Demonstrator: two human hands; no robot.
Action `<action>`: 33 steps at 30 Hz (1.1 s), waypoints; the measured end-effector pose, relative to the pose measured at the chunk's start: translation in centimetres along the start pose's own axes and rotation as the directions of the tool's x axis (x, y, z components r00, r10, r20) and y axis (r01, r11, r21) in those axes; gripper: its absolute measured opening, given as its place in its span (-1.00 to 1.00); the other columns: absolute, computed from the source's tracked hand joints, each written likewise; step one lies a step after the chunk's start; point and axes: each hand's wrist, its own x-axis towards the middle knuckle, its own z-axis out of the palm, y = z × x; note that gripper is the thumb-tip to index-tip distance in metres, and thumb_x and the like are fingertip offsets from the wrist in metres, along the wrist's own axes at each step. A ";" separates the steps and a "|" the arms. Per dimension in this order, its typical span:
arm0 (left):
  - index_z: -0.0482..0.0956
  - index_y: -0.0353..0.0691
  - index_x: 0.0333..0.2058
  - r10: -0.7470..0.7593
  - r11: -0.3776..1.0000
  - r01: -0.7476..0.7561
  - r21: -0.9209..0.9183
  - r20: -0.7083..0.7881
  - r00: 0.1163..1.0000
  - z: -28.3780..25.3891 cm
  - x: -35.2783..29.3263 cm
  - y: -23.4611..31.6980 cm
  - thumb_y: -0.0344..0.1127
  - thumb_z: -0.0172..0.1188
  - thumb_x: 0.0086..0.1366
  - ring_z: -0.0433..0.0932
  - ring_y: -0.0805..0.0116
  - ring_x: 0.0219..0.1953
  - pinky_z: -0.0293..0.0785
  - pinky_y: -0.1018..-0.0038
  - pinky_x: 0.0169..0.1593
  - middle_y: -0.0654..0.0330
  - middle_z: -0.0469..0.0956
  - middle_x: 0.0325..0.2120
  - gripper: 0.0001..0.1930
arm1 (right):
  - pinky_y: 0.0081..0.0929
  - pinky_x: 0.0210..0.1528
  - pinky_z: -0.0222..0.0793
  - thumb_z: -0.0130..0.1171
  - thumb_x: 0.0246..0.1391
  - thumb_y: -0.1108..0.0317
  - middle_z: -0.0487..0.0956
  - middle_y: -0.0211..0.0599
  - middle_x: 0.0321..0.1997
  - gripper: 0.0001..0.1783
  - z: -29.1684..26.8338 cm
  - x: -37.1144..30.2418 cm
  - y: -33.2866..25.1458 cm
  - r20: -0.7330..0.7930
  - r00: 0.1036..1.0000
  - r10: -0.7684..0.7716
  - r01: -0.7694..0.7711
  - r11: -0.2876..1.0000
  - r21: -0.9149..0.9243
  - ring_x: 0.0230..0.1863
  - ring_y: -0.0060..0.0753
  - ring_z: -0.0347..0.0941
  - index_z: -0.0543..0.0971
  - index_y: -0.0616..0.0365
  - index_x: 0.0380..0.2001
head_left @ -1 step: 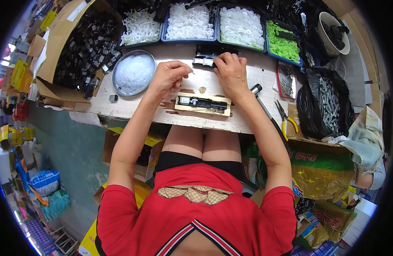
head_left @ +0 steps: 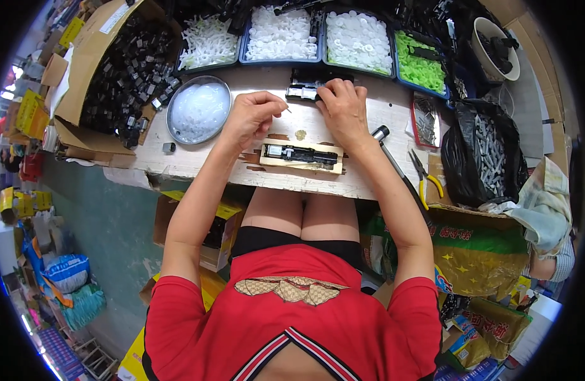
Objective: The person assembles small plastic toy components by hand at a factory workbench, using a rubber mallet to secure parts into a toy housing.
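My left hand [head_left: 253, 117] is closed in a pinch, with a tiny thin pin [head_left: 289, 110] poking out between thumb and forefinger. Beyond it, my right hand [head_left: 343, 109] has its fingers bent over the right end of a black plastic housing with a silvery insert [head_left: 302, 93], gripping it against the tabletop. Nearer the front edge, a pale wooden holder [head_left: 267, 166] carries a second black part [head_left: 305, 155] with a bright metal piece at its left end. A small yellowish patch [head_left: 301, 134] lies between the hands.
Trays of white pieces [head_left: 283, 35] and green pieces [head_left: 421, 66] line the back. A round metal dish [head_left: 199, 111] and a carton of black parts [head_left: 131, 73] stand left. At right are a hammer [head_left: 381, 133], yellow-handled pliers [head_left: 422, 174] and a black bag of grey parts [head_left: 489, 152].
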 end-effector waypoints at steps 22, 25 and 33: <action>0.55 -0.31 -0.47 0.572 0.592 -0.711 0.380 0.423 0.703 11.4 4.1 2.7 -0.46 0.21 0.05 0.39 0.49 -0.58 0.29 0.59 -0.51 0.21 0.42 -0.60 -0.94 | -0.74 -0.37 0.21 0.08 0.06 0.35 0.55 -0.38 -0.45 -0.79 -7.3 -3.6 2.1 0.313 0.731 0.606 -0.406 0.017 0.914 -0.49 -0.70 0.30 0.57 0.28 -0.34; 0.59 -0.26 -0.44 0.591 0.456 -0.669 0.586 0.362 0.721 13.0 7.9 4.5 -0.35 0.19 0.03 0.48 0.28 -0.51 0.39 0.43 -0.41 0.11 0.49 -0.53 -0.87 | -0.74 -0.38 0.20 0.03 0.06 0.32 0.55 -0.37 -0.47 -0.76 -8.2 -4.2 3.3 0.295 0.692 0.659 -0.422 0.037 0.906 -0.50 -0.71 0.28 0.57 0.28 -0.36; 0.61 -0.20 -0.39 0.474 0.083 -0.529 0.844 0.434 0.766 14.4 16.6 4.5 -0.42 0.10 0.00 0.48 -0.04 -0.25 0.42 0.22 -0.19 0.00 0.48 -0.34 -0.83 | -0.78 -0.40 0.23 0.11 0.02 0.44 0.50 -0.46 -0.43 -0.86 -8.4 -5.8 4.5 0.259 0.723 0.641 -0.443 0.142 0.885 -0.45 -0.72 0.35 0.59 0.28 -0.41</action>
